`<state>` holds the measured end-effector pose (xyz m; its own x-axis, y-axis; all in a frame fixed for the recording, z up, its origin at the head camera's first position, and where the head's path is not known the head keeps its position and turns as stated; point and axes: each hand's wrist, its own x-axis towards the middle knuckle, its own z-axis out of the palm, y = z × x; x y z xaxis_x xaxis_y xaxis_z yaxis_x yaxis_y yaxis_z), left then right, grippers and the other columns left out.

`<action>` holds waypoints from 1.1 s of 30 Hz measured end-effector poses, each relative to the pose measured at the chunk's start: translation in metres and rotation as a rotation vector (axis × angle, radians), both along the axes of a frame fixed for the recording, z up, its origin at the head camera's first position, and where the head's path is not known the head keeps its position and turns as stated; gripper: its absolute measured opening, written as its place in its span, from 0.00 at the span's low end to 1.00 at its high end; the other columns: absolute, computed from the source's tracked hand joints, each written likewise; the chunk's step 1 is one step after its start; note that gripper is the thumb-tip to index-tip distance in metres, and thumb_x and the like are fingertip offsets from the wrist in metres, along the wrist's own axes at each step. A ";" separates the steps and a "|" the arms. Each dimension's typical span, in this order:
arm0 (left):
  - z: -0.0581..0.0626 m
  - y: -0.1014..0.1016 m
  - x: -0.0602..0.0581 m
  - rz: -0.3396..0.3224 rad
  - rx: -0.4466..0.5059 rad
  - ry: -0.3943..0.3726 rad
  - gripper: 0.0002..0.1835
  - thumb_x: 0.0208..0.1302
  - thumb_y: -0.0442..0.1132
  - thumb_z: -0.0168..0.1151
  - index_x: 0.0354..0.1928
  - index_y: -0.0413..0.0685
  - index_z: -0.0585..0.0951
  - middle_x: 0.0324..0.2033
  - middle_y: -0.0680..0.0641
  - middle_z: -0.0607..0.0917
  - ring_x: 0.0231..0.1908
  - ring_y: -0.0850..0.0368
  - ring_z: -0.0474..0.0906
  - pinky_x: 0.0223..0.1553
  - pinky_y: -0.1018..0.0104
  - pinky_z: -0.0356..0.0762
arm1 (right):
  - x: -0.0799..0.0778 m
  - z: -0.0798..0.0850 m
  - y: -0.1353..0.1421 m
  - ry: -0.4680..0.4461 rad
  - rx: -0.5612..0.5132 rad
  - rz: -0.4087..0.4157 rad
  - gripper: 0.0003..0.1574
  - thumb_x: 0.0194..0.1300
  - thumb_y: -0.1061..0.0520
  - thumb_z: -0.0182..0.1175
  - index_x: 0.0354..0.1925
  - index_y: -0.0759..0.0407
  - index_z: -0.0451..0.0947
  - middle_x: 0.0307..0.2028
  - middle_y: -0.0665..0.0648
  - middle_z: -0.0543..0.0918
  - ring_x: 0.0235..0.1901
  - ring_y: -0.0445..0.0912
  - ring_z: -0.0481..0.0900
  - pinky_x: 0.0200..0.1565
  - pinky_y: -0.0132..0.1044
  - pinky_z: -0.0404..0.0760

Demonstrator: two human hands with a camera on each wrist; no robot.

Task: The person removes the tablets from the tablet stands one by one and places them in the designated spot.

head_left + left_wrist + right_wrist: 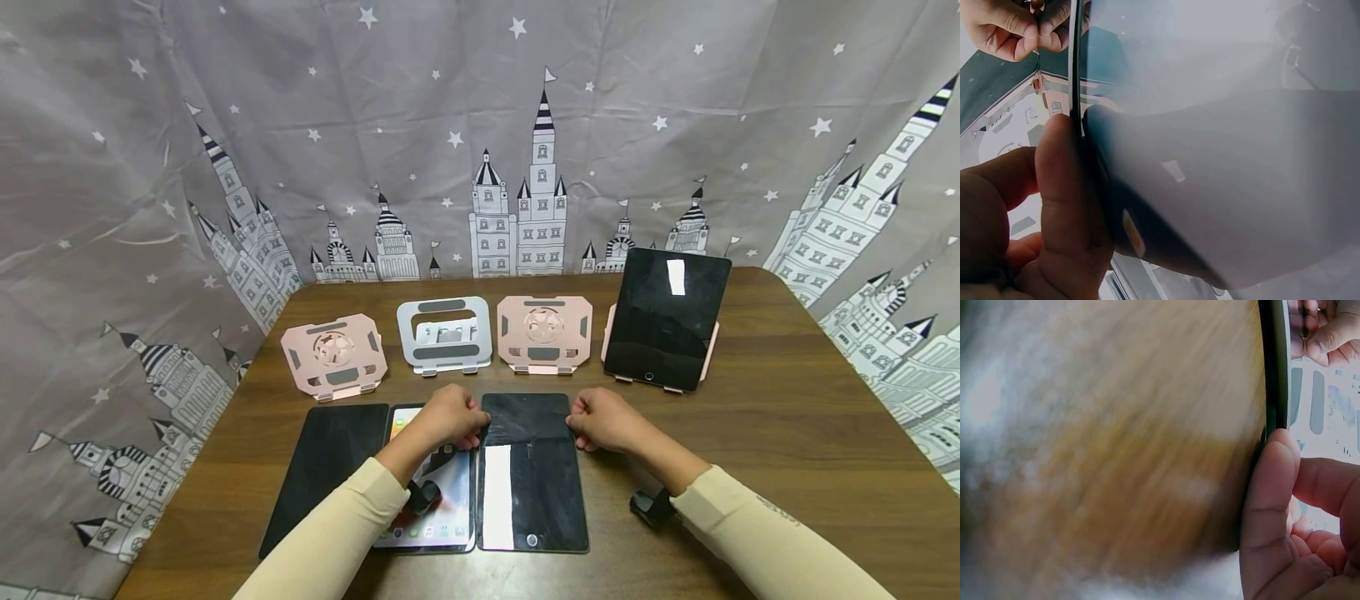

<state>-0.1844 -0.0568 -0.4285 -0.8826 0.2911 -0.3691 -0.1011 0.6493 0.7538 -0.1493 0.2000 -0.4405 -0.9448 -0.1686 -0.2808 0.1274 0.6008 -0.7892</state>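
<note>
A black tablet (551,475) with a round home button lies face up on the table, its screen dark apart from a white reflection. My left hand (452,414) pinches its left edge near the far corner. On the opposite edge, my right hand (606,419) pinches at about the same height. Up close in the left wrist view, my left fingers (1063,181) sit at the thin tablet edge; the right wrist view has my right thumb (1269,506) along the other edge. Left of this tablet lies one with a lit screen (450,512), partly hidden under my left forearm.
Another dark tablet (330,467) lies at the far left of the row. Behind stand a pink stand (306,356), a white-grey stand (483,333) and a second pink stand (517,333). At the right, a black tablet (663,321) leans on a further pink stand (709,350).
</note>
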 end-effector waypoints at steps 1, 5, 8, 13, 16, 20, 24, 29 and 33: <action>0.000 0.000 0.000 0.001 -0.001 0.001 0.14 0.65 0.32 0.64 0.21 0.42 0.75 0.15 0.44 0.80 0.14 0.59 0.79 0.19 0.66 0.81 | 0.000 0.000 0.000 -0.001 0.000 -0.001 0.10 0.66 0.68 0.59 0.28 0.63 0.71 0.19 0.56 0.77 0.17 0.42 0.77 0.21 0.32 0.78; 0.000 0.000 0.000 0.002 -0.009 0.005 0.15 0.66 0.33 0.64 0.20 0.42 0.74 0.15 0.44 0.80 0.14 0.59 0.79 0.18 0.66 0.81 | 0.000 0.000 0.000 0.003 0.008 0.004 0.10 0.66 0.67 0.59 0.27 0.63 0.71 0.18 0.56 0.77 0.17 0.42 0.77 0.21 0.32 0.78; -0.001 0.001 0.000 0.006 -0.006 0.001 0.16 0.67 0.34 0.63 0.20 0.42 0.74 0.14 0.44 0.80 0.14 0.59 0.79 0.19 0.66 0.81 | 0.000 0.000 0.000 0.008 0.014 0.009 0.11 0.66 0.67 0.59 0.27 0.62 0.71 0.18 0.55 0.76 0.17 0.41 0.77 0.21 0.32 0.78; -0.002 0.000 0.000 0.013 0.010 0.000 0.16 0.67 0.34 0.62 0.20 0.42 0.74 0.14 0.44 0.80 0.14 0.59 0.79 0.19 0.65 0.81 | 0.001 0.001 0.001 0.022 0.020 0.021 0.11 0.66 0.67 0.60 0.27 0.62 0.71 0.19 0.55 0.76 0.17 0.41 0.78 0.21 0.32 0.79; -0.003 0.000 0.000 0.023 0.019 0.003 0.16 0.67 0.34 0.62 0.20 0.42 0.75 0.14 0.45 0.80 0.13 0.60 0.79 0.19 0.66 0.81 | 0.001 0.003 0.001 0.033 0.020 0.029 0.11 0.66 0.67 0.60 0.27 0.62 0.71 0.18 0.55 0.76 0.17 0.41 0.78 0.21 0.32 0.79; -0.003 0.000 0.000 0.035 0.030 0.001 0.15 0.68 0.34 0.61 0.20 0.40 0.76 0.14 0.45 0.80 0.13 0.60 0.78 0.19 0.66 0.81 | 0.001 0.003 0.001 0.034 0.020 0.033 0.11 0.66 0.67 0.60 0.26 0.62 0.72 0.18 0.54 0.76 0.17 0.41 0.78 0.21 0.32 0.79; -0.002 0.001 0.000 0.037 0.034 -0.006 0.16 0.68 0.33 0.61 0.20 0.40 0.76 0.14 0.45 0.79 0.13 0.60 0.78 0.19 0.66 0.81 | 0.001 0.003 0.000 0.015 0.009 0.032 0.11 0.65 0.67 0.61 0.27 0.63 0.72 0.19 0.55 0.77 0.18 0.41 0.78 0.21 0.31 0.79; -0.002 0.001 0.000 0.040 0.038 -0.012 0.16 0.69 0.33 0.60 0.20 0.39 0.76 0.15 0.45 0.80 0.13 0.60 0.78 0.19 0.66 0.81 | 0.002 0.005 0.000 -0.025 -0.037 0.042 0.09 0.66 0.67 0.60 0.28 0.64 0.73 0.20 0.56 0.77 0.18 0.41 0.79 0.21 0.31 0.80; -0.002 0.001 0.001 0.039 0.041 -0.012 0.16 0.69 0.32 0.59 0.21 0.39 0.76 0.16 0.44 0.80 0.13 0.60 0.78 0.19 0.65 0.81 | 0.002 0.006 0.000 -0.047 -0.074 0.042 0.08 0.66 0.68 0.59 0.29 0.66 0.73 0.21 0.56 0.77 0.18 0.40 0.78 0.22 0.31 0.80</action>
